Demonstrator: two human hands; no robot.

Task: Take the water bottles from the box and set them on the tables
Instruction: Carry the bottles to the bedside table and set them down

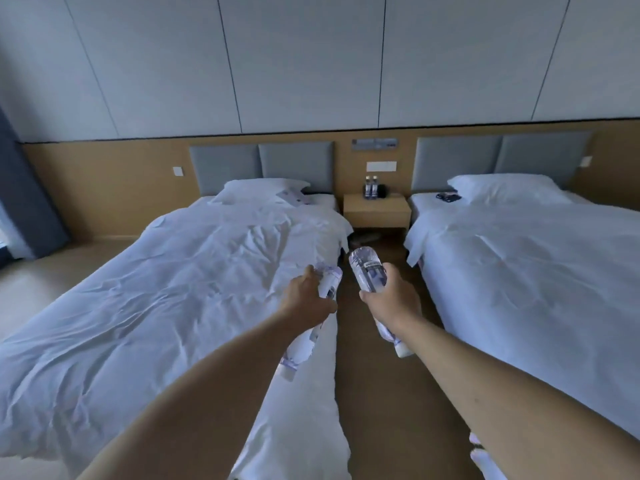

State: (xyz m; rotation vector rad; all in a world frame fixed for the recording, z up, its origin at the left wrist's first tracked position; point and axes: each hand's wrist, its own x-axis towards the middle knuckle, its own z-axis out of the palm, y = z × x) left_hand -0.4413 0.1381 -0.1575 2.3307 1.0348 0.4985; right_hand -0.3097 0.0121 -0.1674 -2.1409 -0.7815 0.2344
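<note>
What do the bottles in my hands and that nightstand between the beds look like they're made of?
Bottles, one also in the left hand: apparently clear thin plastic, glossy; see-through with printed labels.
Nightstand: likely light wood or wood-look laminate, matte; even tan surface, grain too blurred to confirm.

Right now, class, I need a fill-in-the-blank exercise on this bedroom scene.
1. Each hand grips a water ____.
2. The nightstand stands between two ____.
3. On the nightstand stand ____ bottles.
4. A white ____ lies at the head of the left bed.

Missing words: bottle; beds; two; pillow
</note>
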